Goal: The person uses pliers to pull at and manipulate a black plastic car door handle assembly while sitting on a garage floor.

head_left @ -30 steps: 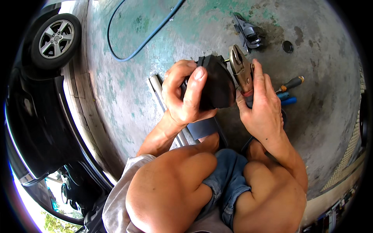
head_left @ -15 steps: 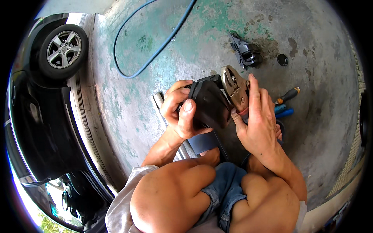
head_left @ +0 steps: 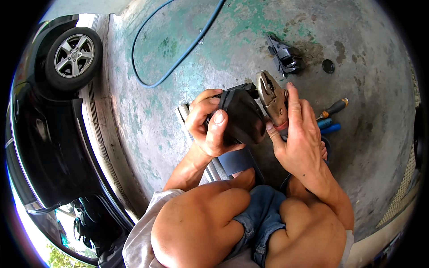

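My left hand [head_left: 208, 123] is wrapped round a black plastic housing [head_left: 241, 114], thumb on its near side. At the right of that part, my right hand [head_left: 298, 134] grips locking pliers [head_left: 272, 98] by the red-and-dark handle, their metal jaws angled up beside the housing's upper edge. Whether the jaws clamp anything on it is hidden. Beyond the hands, another black plastic part [head_left: 286, 58] lies on the concrete floor [head_left: 362, 89] near a small round black cap [head_left: 328, 66].
Blue hose [head_left: 174, 62] loops across the floor. An orange-and-black screwdriver [head_left: 337, 107] and blue-handled tools [head_left: 330, 128] lie right of my hands. A metal rail [head_left: 183, 114] is under my left arm. A black car [head_left: 42, 147] with an alloy wheel [head_left: 73, 58] stands at the left.
Both hands, with housing and pliers, appear lower in the picture than a second ago, largely along with the whole view. The pliers' jaws lean a little more to the left.
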`<action>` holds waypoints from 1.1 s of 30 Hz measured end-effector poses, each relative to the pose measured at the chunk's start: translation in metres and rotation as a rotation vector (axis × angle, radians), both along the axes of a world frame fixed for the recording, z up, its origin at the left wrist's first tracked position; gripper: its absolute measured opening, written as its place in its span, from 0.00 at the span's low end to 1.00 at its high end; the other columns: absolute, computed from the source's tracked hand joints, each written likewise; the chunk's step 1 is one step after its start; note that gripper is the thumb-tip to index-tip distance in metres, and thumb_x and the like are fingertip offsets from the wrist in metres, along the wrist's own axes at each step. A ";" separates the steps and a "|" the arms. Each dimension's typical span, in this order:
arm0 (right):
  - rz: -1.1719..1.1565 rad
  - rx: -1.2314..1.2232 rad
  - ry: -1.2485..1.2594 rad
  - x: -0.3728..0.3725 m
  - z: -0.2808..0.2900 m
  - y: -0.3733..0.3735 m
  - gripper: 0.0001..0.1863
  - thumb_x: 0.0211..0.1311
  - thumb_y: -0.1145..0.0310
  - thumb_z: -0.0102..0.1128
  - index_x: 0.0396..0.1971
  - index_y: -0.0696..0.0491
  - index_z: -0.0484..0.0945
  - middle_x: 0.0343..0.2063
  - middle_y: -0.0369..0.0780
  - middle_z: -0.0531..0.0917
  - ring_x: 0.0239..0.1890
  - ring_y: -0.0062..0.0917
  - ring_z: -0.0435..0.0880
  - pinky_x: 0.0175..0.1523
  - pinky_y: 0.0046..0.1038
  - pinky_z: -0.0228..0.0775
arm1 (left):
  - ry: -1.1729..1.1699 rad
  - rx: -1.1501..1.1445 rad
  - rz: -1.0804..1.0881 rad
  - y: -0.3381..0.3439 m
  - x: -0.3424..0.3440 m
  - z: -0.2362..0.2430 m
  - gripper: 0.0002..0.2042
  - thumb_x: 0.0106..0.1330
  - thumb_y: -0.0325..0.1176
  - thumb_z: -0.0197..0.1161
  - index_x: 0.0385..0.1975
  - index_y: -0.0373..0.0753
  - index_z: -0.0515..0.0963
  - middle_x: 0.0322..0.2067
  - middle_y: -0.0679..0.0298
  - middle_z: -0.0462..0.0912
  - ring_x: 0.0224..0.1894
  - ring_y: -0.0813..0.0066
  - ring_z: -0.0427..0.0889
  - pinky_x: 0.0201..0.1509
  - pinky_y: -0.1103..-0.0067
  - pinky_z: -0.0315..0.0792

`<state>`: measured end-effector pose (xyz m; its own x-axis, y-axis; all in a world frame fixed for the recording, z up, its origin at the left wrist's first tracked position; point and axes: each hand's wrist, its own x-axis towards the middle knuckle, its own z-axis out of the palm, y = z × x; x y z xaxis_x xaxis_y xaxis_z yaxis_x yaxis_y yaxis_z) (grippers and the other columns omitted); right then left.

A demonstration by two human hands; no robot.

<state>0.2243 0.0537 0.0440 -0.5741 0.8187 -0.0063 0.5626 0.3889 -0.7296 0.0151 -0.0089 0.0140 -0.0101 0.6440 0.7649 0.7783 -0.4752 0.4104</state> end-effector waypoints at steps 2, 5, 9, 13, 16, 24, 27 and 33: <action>-0.009 -0.028 -0.001 -0.001 0.002 0.001 0.44 0.57 0.70 0.68 0.71 0.63 0.54 0.42 0.51 0.74 0.44 0.46 0.76 0.51 0.41 0.68 | 0.005 -0.002 -0.002 -0.001 0.000 0.000 0.45 0.44 0.44 0.82 0.65 0.47 0.66 0.48 0.51 0.71 0.43 0.47 0.81 0.41 0.63 0.77; -0.003 0.010 0.006 0.000 0.000 0.001 0.44 0.57 0.70 0.68 0.71 0.63 0.54 0.42 0.52 0.74 0.43 0.47 0.76 0.50 0.42 0.69 | 0.041 0.013 0.045 0.000 0.000 0.000 0.46 0.42 0.46 0.82 0.65 0.47 0.66 0.47 0.51 0.71 0.43 0.46 0.81 0.41 0.64 0.77; -0.007 -0.007 0.000 0.000 -0.002 0.001 0.44 0.57 0.70 0.68 0.70 0.63 0.54 0.44 0.53 0.74 0.44 0.49 0.77 0.51 0.42 0.69 | 0.011 -0.038 -0.006 -0.001 -0.001 0.001 0.47 0.41 0.45 0.82 0.65 0.47 0.67 0.47 0.51 0.72 0.43 0.46 0.81 0.41 0.63 0.76; -0.029 -0.022 0.023 -0.001 -0.005 0.000 0.42 0.56 0.71 0.68 0.69 0.63 0.56 0.44 0.55 0.75 0.44 0.52 0.78 0.49 0.44 0.71 | 0.046 -0.040 0.011 0.002 0.000 0.003 0.48 0.38 0.43 0.83 0.65 0.46 0.67 0.45 0.51 0.73 0.42 0.46 0.81 0.41 0.62 0.76; -0.064 -0.046 0.013 -0.001 -0.007 0.003 0.39 0.51 0.75 0.67 0.65 0.62 0.61 0.44 0.54 0.76 0.43 0.52 0.79 0.48 0.43 0.72 | 0.031 -0.055 -0.106 0.007 -0.007 0.002 0.47 0.34 0.38 0.82 0.63 0.41 0.69 0.44 0.50 0.74 0.41 0.48 0.81 0.40 0.64 0.76; -0.144 -0.385 -0.053 0.004 -0.029 0.000 0.28 0.42 0.79 0.64 0.49 0.61 0.72 0.39 0.52 0.80 0.43 0.51 0.81 0.49 0.45 0.73 | 0.165 -0.304 0.014 0.013 0.015 0.016 0.49 0.29 0.26 0.79 0.63 0.34 0.70 0.47 0.48 0.75 0.41 0.57 0.82 0.39 0.69 0.78; -0.145 -0.349 -0.007 0.007 -0.032 -0.003 0.28 0.42 0.78 0.64 0.50 0.62 0.71 0.39 0.53 0.80 0.44 0.51 0.80 0.49 0.46 0.72 | 0.143 -0.463 0.089 -0.001 0.024 0.013 0.54 0.30 0.30 0.81 0.67 0.30 0.61 0.50 0.43 0.74 0.49 0.48 0.78 0.47 0.64 0.76; -0.101 -0.177 -0.018 0.018 -0.049 -0.014 0.32 0.42 0.77 0.66 0.53 0.63 0.71 0.41 0.54 0.80 0.44 0.53 0.80 0.50 0.44 0.73 | -0.100 -0.814 0.142 -0.002 0.018 0.022 0.45 0.35 0.28 0.77 0.62 0.35 0.65 0.51 0.49 0.75 0.51 0.52 0.78 0.51 0.67 0.76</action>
<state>0.2425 0.0398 -0.0048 -0.4880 0.8572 -0.1647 0.6060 0.1969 -0.7707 0.0332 -0.0111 0.0362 -0.1763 0.9830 0.0520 0.7504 0.1001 0.6533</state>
